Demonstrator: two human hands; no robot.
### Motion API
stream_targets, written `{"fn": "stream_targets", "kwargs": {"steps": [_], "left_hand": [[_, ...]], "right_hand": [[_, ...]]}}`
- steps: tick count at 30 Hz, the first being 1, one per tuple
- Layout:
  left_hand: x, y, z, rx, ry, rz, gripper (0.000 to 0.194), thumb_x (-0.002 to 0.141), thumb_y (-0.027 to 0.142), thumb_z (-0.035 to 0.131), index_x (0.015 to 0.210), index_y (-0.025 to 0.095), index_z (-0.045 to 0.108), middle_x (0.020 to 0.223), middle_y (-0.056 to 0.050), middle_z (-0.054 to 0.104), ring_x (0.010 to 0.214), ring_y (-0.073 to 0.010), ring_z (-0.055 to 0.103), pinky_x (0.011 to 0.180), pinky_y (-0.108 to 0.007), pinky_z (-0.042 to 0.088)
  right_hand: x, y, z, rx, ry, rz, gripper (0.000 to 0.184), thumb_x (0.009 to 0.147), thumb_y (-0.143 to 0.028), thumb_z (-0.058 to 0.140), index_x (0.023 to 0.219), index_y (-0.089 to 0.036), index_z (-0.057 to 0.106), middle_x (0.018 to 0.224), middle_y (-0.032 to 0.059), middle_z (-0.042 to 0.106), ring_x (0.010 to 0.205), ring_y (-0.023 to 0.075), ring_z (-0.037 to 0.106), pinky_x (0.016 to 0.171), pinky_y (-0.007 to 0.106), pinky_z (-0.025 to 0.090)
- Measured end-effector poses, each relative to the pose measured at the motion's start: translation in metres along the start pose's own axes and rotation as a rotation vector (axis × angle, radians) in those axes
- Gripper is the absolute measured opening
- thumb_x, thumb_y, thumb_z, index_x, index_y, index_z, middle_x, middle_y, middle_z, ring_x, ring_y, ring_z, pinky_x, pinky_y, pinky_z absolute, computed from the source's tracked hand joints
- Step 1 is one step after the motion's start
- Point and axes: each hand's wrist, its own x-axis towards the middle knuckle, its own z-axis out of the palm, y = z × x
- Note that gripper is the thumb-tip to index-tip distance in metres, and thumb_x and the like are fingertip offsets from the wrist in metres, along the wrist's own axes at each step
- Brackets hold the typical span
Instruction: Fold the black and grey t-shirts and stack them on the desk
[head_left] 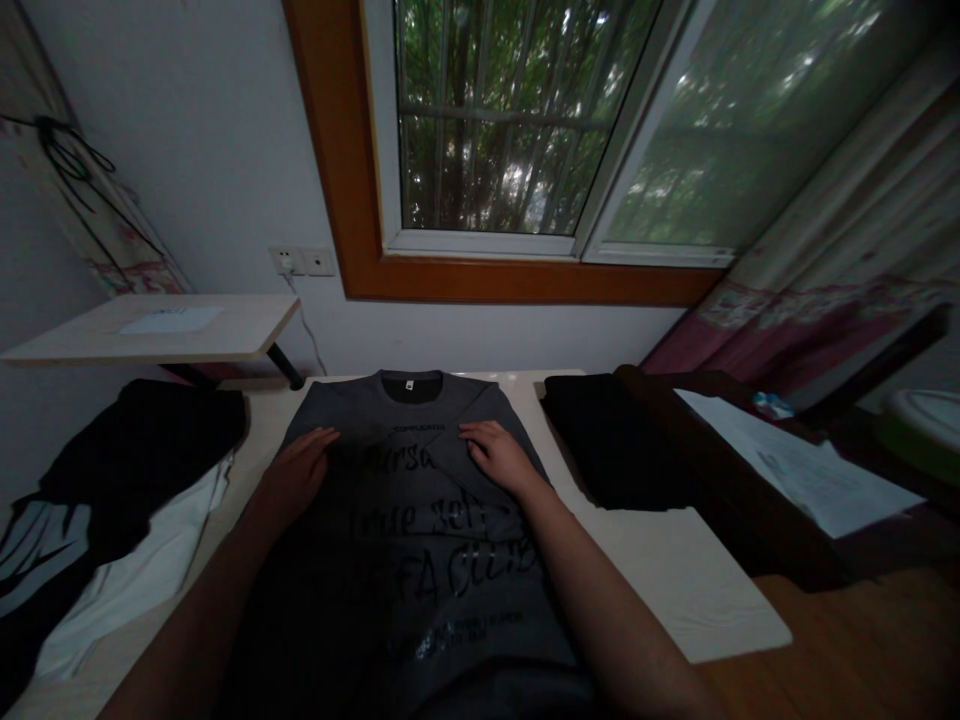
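Observation:
A dark grey T-shirt with black lettering lies spread on the pale table, its collar toward the window. My left hand rests on the shirt's left side below the shoulder, fingers stretched out. On the right side of the chest, my right hand lies with its fingers extended over the cloth. Neither hand grips anything. The lower end of the shirt runs out of view between my forearms.
At left, black clothing lies on white cloth, beside a raised shelf with a paper on it. A folded black garment sits at right. Farther right is a dark surface with papers. A window is behind.

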Motion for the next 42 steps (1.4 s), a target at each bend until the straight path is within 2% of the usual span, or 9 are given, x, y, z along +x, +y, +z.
{"fn": "stream_targets", "kwargs": {"steps": [6, 9, 16, 21, 25, 29, 33, 37, 42], "left_hand": [[-0.047, -0.052, -0.021, 0.131, -0.022, 0.043, 0.062, 0.080, 0.021, 0.048, 0.141, 0.023, 0.055, 0.150, -0.007, 0.055, 0.144, -0.0275, 0.043, 0.122, -0.049, 0.034], [-0.061, -0.066, -0.025, 0.179, -0.021, 0.064, 0.059, 0.078, 0.024, 0.052, 0.136, 0.022, 0.060, 0.148, -0.009, 0.057, 0.143, -0.0303, 0.044, 0.122, -0.050, 0.034], [-0.061, -0.070, -0.029, 0.248, -0.014, 0.030, 0.054, 0.084, 0.027, 0.048, 0.137, 0.023, 0.060, 0.146, -0.009, 0.058, 0.138, -0.0299, 0.048, 0.122, -0.048, 0.033], [-0.066, -0.085, -0.023, 0.309, -0.001, -0.066, 0.056, 0.087, 0.031, 0.043, 0.140, 0.022, 0.059, 0.149, -0.010, 0.056, 0.139, -0.0325, 0.048, 0.118, -0.050, 0.037], [-0.068, -0.099, -0.016, 0.323, -0.049, -0.075, 0.059, 0.088, 0.033, 0.040, 0.143, 0.018, 0.058, 0.150, -0.013, 0.056, 0.138, -0.0330, 0.049, 0.118, -0.051, 0.036], [-0.062, -0.108, -0.015, 0.316, -0.151, -0.082, 0.064, 0.086, 0.033, 0.041, 0.146, 0.016, 0.055, 0.152, -0.012, 0.054, 0.139, -0.0322, 0.050, 0.118, -0.049, 0.037], [-0.046, -0.105, -0.023, 0.249, -0.225, -0.086, 0.066, 0.080, 0.034, 0.042, 0.142, 0.018, 0.058, 0.152, -0.008, 0.055, 0.140, -0.0285, 0.050, 0.116, -0.045, 0.041], [-0.015, -0.082, -0.027, 0.208, -0.167, -0.072, 0.065, 0.082, 0.034, 0.041, 0.142, 0.015, 0.058, 0.154, -0.010, 0.052, 0.144, -0.0274, 0.045, 0.120, -0.045, 0.036], [0.031, -0.047, 0.001, 0.126, -0.175, -0.036, 0.064, 0.092, 0.039, 0.035, 0.148, 0.010, 0.050, 0.157, -0.013, 0.048, 0.147, -0.0258, 0.042, 0.121, -0.044, 0.035]], "right_hand": [[-0.001, 0.001, 0.000, -0.011, 0.003, -0.012, 0.035, 0.090, -0.010, 0.057, 0.117, -0.024, 0.074, 0.126, 0.0067, 0.072, 0.118, 0.0237, 0.062, 0.104, 0.046, 0.049], [0.000, -0.001, 0.000, -0.015, -0.003, -0.009, 0.035, 0.089, -0.010, 0.057, 0.116, -0.024, 0.074, 0.126, 0.0070, 0.072, 0.118, 0.0238, 0.062, 0.105, 0.046, 0.049], [0.000, -0.001, 0.000, -0.029, -0.006, -0.010, 0.035, 0.089, -0.010, 0.057, 0.116, -0.024, 0.074, 0.126, 0.0068, 0.072, 0.117, 0.0244, 0.063, 0.105, 0.046, 0.050], [0.000, 0.000, 0.000, -0.014, -0.002, -0.006, 0.037, 0.089, -0.009, 0.058, 0.117, -0.026, 0.074, 0.126, 0.0067, 0.072, 0.117, 0.0243, 0.063, 0.105, 0.047, 0.050], [-0.001, 0.000, 0.000, -0.016, -0.012, -0.001, 0.037, 0.089, -0.009, 0.058, 0.117, -0.025, 0.074, 0.126, 0.0066, 0.072, 0.118, 0.0247, 0.063, 0.105, 0.047, 0.049], [-0.001, 0.001, 0.001, -0.014, -0.003, -0.007, 0.036, 0.089, -0.009, 0.058, 0.117, -0.025, 0.074, 0.126, 0.0062, 0.072, 0.118, 0.0242, 0.063, 0.105, 0.047, 0.049], [-0.001, 0.001, 0.001, -0.012, 0.005, -0.003, 0.036, 0.088, -0.009, 0.058, 0.116, -0.026, 0.074, 0.125, 0.0062, 0.072, 0.118, 0.0237, 0.063, 0.104, 0.046, 0.050], [0.000, 0.000, 0.001, -0.011, 0.008, -0.011, 0.036, 0.088, -0.009, 0.058, 0.116, -0.026, 0.074, 0.126, 0.0061, 0.072, 0.118, 0.0240, 0.063, 0.104, 0.047, 0.050], [0.000, -0.002, 0.000, -0.014, 0.008, -0.012, 0.035, 0.089, -0.009, 0.057, 0.116, -0.025, 0.074, 0.126, 0.0060, 0.072, 0.117, 0.0238, 0.063, 0.104, 0.045, 0.050]]}}
